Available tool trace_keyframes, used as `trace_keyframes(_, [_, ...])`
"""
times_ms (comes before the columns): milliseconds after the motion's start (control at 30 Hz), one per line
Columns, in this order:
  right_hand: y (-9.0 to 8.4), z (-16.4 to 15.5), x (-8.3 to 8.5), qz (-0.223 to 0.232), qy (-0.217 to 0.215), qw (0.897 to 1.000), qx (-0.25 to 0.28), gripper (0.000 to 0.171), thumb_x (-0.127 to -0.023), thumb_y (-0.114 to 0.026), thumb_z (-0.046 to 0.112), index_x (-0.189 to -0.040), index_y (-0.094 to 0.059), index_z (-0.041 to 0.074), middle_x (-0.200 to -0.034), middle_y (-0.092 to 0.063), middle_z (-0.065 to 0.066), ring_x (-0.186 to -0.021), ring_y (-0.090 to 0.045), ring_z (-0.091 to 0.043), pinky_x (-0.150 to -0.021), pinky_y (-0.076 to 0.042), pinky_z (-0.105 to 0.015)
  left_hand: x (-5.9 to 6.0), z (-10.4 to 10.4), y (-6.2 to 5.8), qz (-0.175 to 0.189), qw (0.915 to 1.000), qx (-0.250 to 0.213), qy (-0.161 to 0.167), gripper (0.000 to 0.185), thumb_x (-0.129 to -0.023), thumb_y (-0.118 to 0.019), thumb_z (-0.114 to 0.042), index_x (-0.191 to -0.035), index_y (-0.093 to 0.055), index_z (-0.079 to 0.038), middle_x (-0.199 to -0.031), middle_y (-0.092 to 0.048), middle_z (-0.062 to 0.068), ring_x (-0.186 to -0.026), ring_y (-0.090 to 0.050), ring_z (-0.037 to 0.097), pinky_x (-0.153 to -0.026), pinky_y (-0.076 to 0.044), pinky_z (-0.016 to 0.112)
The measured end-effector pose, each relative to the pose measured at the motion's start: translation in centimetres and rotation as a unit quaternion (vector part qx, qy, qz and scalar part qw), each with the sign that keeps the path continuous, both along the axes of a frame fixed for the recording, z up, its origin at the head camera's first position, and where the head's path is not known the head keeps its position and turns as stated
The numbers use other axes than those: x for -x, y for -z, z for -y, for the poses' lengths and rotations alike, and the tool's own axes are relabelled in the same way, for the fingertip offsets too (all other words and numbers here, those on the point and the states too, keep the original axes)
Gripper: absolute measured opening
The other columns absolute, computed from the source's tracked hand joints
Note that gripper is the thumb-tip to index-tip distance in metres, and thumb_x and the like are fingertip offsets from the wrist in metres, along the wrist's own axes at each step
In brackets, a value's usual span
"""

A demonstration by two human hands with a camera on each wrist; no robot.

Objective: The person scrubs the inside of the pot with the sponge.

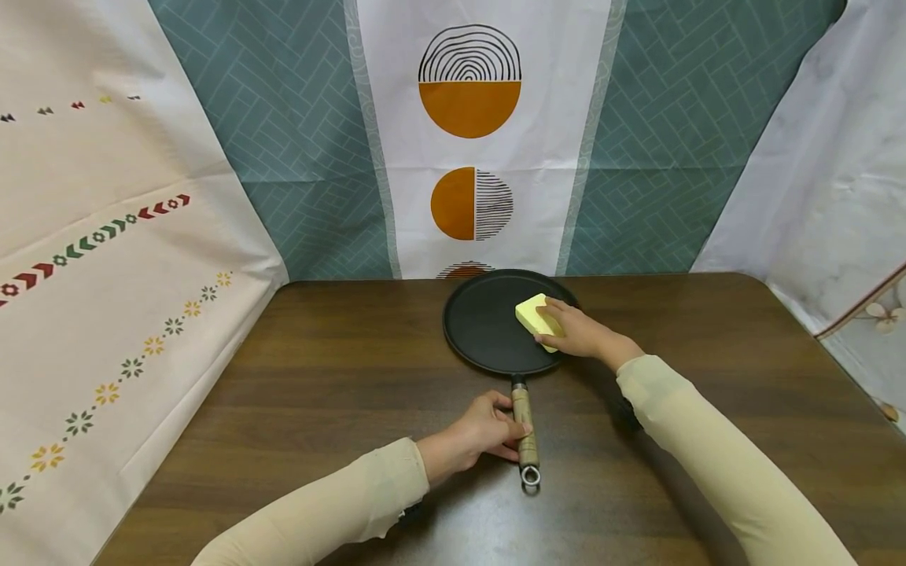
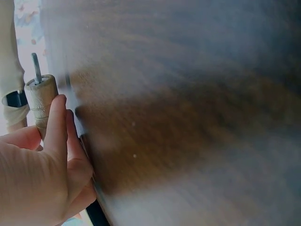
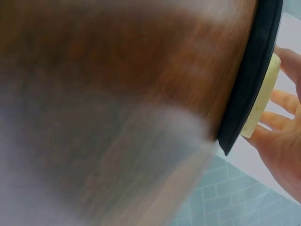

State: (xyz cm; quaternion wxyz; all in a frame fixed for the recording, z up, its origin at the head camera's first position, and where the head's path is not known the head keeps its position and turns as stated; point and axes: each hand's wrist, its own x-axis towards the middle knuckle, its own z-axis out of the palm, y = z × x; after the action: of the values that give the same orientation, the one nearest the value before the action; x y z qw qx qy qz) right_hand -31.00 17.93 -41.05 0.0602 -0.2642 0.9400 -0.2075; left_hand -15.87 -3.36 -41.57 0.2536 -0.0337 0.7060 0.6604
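Observation:
A flat black pan (image 1: 488, 322) lies toward the back of the wooden table, its light wooden handle (image 1: 522, 409) pointing at me. My left hand (image 1: 484, 431) grips that handle between thumb and fingers; in the left wrist view the handle's end with its metal ring (image 2: 36, 68) sticks out past the fingers. On the right part of the pan's surface sits a yellow sponge (image 1: 532, 314). My right hand (image 1: 576, 330) holds the sponge against the pan from its right side, and the right wrist view shows the sponge (image 3: 263, 96) flat on the black pan, fingers spread along its edges.
The brown wooden table (image 1: 340, 377) spreads out on both sides of the pan. Behind it hangs a green and white patterned cloth (image 1: 304, 157). An embroidered cream cloth (image 1: 141, 259) drapes at the left, and a pale cloth (image 1: 835, 196) at the right.

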Motion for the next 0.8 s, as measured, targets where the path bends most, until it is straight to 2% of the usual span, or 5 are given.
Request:
trace_keyframes(333, [0.0,0.6,-1.4,0.001,-0.025,1.000,0.007,0.065,-0.094,-0.063,0.030,-0.144,-0.036,-0.003,-0.153,-0.021,-0.028,-0.134,-0.031,-0.048,-0.108,-0.032,-0.060,0.0,0.0,-0.1,-0.005,1.0000,0.001,-0.002,0.053,-0.085,-0.067,0.007,-0.129,-0.037,0.004,-0.088,-0.058,0.017,-0.064,-0.062,0.022,-0.061,-0.061,0.038])
trace_keyframes(800, [0.2,0.6,-2.1,-0.010,-0.060,0.998,0.025,0.061,-0.093,-0.065,0.027,-0.142,-0.041,-0.001,-0.152,-0.026,-0.027,-0.135,-0.031,-0.046,-0.108,-0.033,-0.059,0.1,-0.1,-0.2,-0.004,1.0000,0.002,0.005,0.050,-0.085,-0.067,0.007,-0.126,-0.038,0.002,-0.088,-0.058,0.017,-0.064,-0.063,0.021,-0.060,-0.061,0.038])
